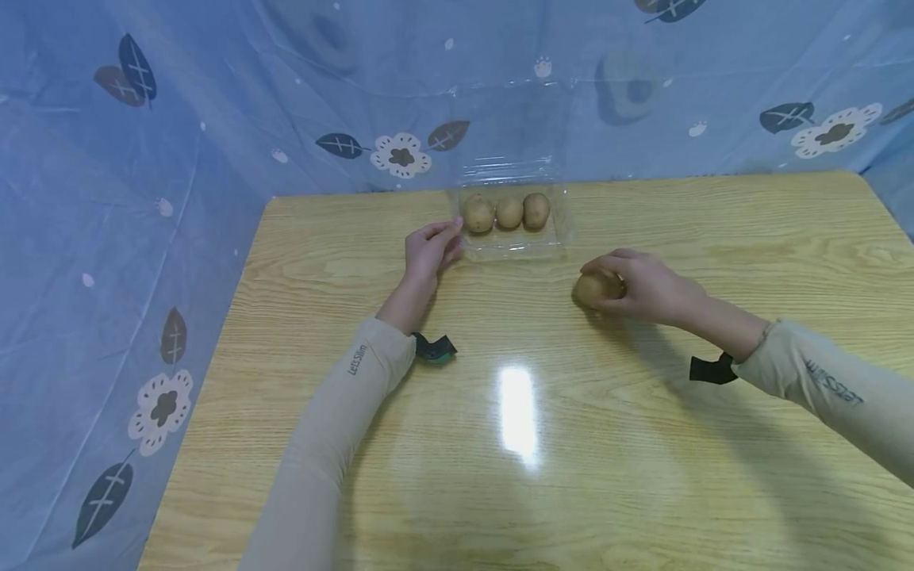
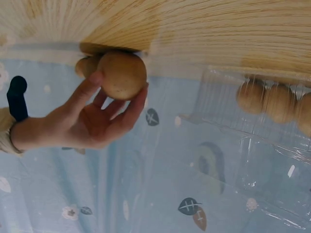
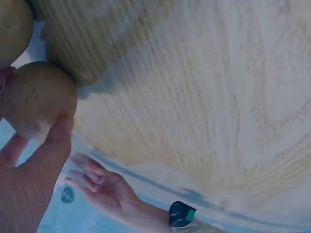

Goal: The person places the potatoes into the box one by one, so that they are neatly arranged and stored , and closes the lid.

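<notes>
The right hand (image 1: 646, 287) gripped a potato (image 1: 596, 288) on the wooden table (image 1: 714, 444), fingers curled over it and thumb pressed to its side. The potato sat at about four o'clock from the clear plastic clamshell box (image 1: 516, 238), well apart from it. The left hand (image 1: 431, 250) lay at the box's nine o'clock edge, fingers straight and loosely spread, tips touching the rim. Three potatoes (image 1: 508, 212) lined the box's far side.

Tan-brown potatoes (image 1: 508, 212), a clear plastic box (image 1: 516, 242), a light wood-grain table (image 1: 643, 444), blue leaf-and-flower cloth (image 1: 143, 198).
</notes>
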`<state>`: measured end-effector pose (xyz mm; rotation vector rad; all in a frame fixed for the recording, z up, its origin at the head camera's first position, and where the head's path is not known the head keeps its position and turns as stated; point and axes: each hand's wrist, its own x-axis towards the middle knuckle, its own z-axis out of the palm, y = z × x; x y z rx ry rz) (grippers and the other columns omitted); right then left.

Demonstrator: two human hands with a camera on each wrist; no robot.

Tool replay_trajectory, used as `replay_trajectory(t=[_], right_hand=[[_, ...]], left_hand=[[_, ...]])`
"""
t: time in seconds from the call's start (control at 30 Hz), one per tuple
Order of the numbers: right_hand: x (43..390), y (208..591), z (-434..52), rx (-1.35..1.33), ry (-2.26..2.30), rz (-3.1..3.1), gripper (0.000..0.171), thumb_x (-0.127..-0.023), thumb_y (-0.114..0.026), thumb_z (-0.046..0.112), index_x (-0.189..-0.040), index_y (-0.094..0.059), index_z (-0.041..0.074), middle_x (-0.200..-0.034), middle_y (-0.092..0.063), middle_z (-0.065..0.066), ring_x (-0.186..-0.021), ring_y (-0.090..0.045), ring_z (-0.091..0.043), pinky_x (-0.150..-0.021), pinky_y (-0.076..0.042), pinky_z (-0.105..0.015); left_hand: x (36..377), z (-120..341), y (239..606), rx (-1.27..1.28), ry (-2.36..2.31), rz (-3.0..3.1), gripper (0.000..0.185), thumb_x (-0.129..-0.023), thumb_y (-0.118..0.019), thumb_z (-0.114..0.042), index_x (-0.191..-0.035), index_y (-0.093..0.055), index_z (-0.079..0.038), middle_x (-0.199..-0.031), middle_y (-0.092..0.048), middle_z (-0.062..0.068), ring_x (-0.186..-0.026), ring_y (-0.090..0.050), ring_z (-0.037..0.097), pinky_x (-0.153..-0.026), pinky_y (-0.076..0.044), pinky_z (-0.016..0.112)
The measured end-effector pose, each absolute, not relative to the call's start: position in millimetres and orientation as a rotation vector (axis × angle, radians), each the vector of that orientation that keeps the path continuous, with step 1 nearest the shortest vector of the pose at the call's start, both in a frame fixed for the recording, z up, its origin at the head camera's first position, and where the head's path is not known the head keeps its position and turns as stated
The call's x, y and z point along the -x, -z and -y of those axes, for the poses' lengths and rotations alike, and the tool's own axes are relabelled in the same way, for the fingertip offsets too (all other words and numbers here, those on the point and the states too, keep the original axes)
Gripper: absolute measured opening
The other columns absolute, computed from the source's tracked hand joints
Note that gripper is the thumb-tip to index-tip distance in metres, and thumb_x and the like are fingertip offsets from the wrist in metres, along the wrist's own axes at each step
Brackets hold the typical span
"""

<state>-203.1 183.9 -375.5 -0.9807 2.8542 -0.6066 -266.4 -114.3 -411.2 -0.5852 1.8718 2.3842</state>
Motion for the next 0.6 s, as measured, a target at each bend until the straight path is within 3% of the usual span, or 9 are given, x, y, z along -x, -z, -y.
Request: replay_trajectory(t=[0.1,0.27,0.6], right_hand=[[206,375,-180,0.976,0.578,-2.827,0.042,-0.073,-0.075,0.013,-0.11,-0.06,0.003,-0.103,-0.059,-0.02,-0.093,-0.057,-0.034,-0.076,-0.052,-0.047],[212,372,-171,1.02,0.6,-2.828,0.041,-0.068,-0.078,0.009,-0.105,-0.06,0.004,-0.096,-0.058,-0.016,-0.084,-0.058,-0.029,-0.07,-0.054,-0.042],[224,344,-145,1.106,0.853,-2.916,0.045,-0.069,-0.078,0.013,-0.109,-0.06,0.005,-0.106,-0.056,-0.014,-0.09,-0.054,-0.026,-0.067,-0.051,-0.035]], left_hand=[[266,115,411,0.588,-2.387,-1.866,0.027,-0.08,-0.07,-0.017,-0.099,-0.064,0.001,-0.085,-0.06,0.001,-0.075,-0.061,0.012,-0.075,-0.057,0.026],[266,115,410,0.597,-2.396,-1.847,0.027,-0.08,-0.07,-0.017,-0.099,-0.064,0.001,-0.086,-0.061,0.001,-0.076,-0.061,0.012,-0.076,-0.057,0.027],[266,114,410,0.601,-2.396,-1.847,0.025,-0.08,-0.071,-0.016,-0.097,-0.064,0.001,-0.083,-0.061,0.001,-0.07,-0.06,0.01,-0.073,-0.058,0.026]])
